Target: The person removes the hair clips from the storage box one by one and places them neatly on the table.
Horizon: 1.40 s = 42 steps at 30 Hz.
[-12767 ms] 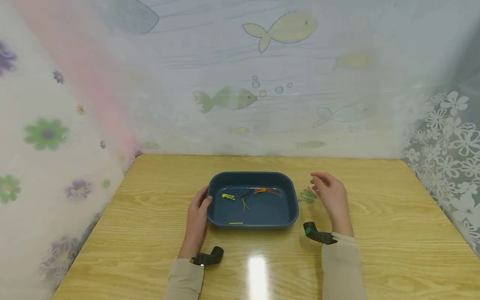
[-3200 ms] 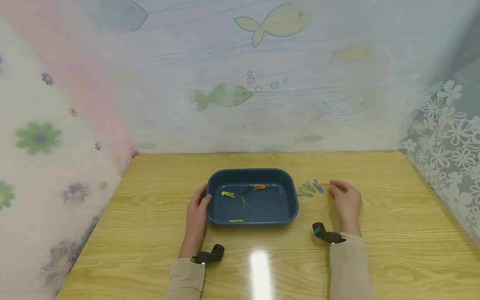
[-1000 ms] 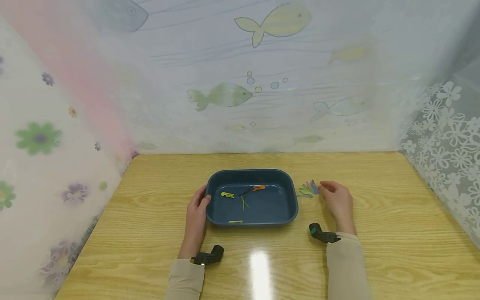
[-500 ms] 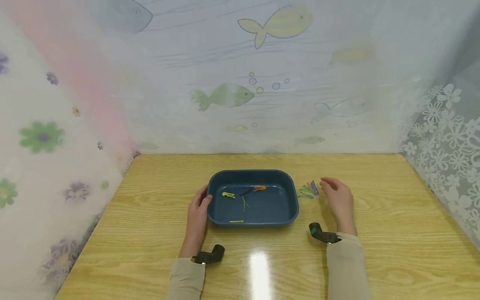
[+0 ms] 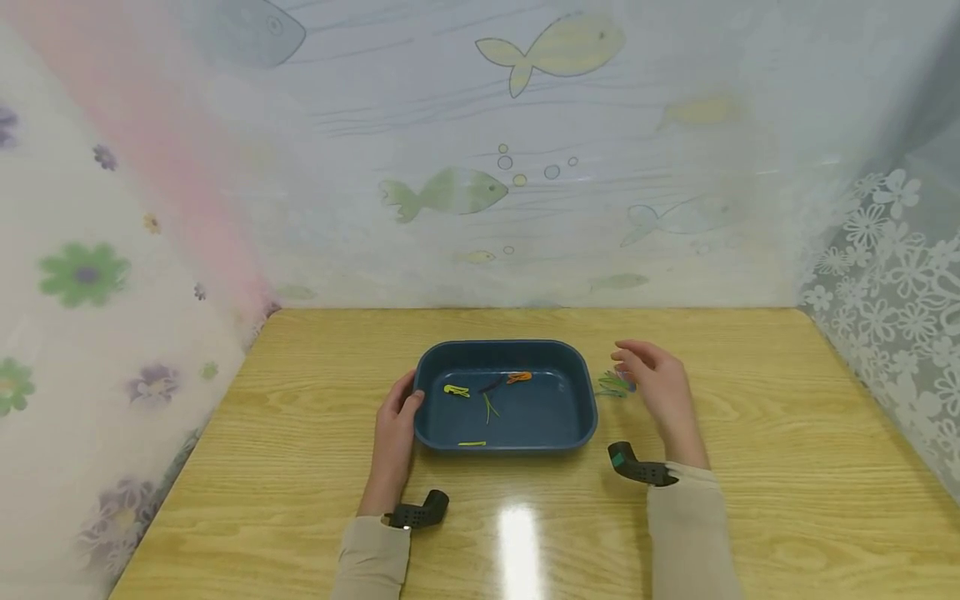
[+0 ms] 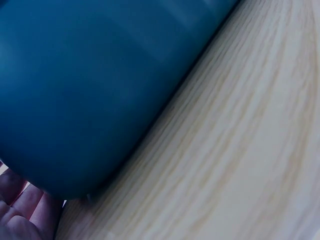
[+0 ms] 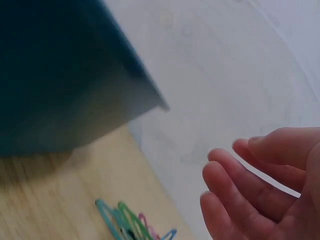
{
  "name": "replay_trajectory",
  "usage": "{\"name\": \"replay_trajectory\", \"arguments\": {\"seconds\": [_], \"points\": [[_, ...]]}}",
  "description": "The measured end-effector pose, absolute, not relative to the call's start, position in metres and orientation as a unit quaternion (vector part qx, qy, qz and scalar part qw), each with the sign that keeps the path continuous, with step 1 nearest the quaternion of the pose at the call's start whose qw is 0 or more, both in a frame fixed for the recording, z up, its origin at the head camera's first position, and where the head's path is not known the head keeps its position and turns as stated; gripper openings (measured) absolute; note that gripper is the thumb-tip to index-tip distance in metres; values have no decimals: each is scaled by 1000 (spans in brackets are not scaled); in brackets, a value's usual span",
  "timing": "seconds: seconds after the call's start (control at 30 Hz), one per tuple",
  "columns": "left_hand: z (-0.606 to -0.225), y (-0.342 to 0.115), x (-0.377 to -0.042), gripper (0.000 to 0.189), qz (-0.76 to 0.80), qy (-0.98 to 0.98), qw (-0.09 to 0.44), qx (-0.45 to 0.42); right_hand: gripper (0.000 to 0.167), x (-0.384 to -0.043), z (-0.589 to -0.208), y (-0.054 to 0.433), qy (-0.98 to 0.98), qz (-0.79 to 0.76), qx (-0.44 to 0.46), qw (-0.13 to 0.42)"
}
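In the head view a dark blue basin (image 5: 506, 446) stands on the table. My left hand (image 5: 395, 425) grips its left wall, thumb at the rim. Inside lie loop-shaped clips, apparently snap hair clips: a yellow clip (image 5: 456, 391), an orange clip (image 5: 519, 377), a dark purple clip (image 5: 491, 384), a splayed green clip (image 5: 489, 408) and a thin yellow clip (image 5: 472, 443). My right hand (image 5: 656, 383) hovers right of the basin, fingers loosely bent. Nothing shows between them in the right wrist view. Beneath it lies a fanned group of clips (image 7: 122, 220), teal, green, pink and blue, partly hidden.
The wooden table (image 5: 300, 467) extends around the basin, with its far edge against a fish-printed curtain (image 5: 450, 267). Flowered curtains stand to the left and right. A camera is strapped to each wrist.
About three seconds ago my right hand pinched an orange clip beyond the blue one. The blue clip then joined the fan, and my right hand has moved left over it. My left hand stays put.
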<state>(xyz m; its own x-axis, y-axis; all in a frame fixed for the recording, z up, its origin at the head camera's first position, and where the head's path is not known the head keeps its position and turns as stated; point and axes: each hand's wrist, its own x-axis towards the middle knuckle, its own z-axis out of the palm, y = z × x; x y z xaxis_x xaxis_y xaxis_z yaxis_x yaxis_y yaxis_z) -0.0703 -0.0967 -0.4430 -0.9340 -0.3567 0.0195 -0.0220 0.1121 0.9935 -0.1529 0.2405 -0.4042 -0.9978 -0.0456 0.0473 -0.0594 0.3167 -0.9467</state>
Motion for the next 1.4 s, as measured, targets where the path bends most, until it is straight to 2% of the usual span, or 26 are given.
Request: {"name": "replay_trajectory", "arguments": {"seconds": [0.27, 0.53, 0.9, 1.27, 1.4], "points": [[-443, -96, -69, 33, -651, -737, 126, 129, 34, -149, -392, 222, -806, 585, 91, -8], [-441, -97, -68, 33, -650, -739, 126, 126, 35, -144, -385, 203, -805, 577, 132, -34], [-442, -95, -69, 33, -658, -730, 127, 132, 34, -138, -385, 187, -807, 564, 161, -63], [-442, -96, -71, 34, -653, -734, 129, 136, 37, -158, -379, 178, -842, 485, 198, -125], [-443, -97, -71, 33, -653, -735, 126, 135, 38, -167, -375, 174, -843, 465, 217, -164]]}}
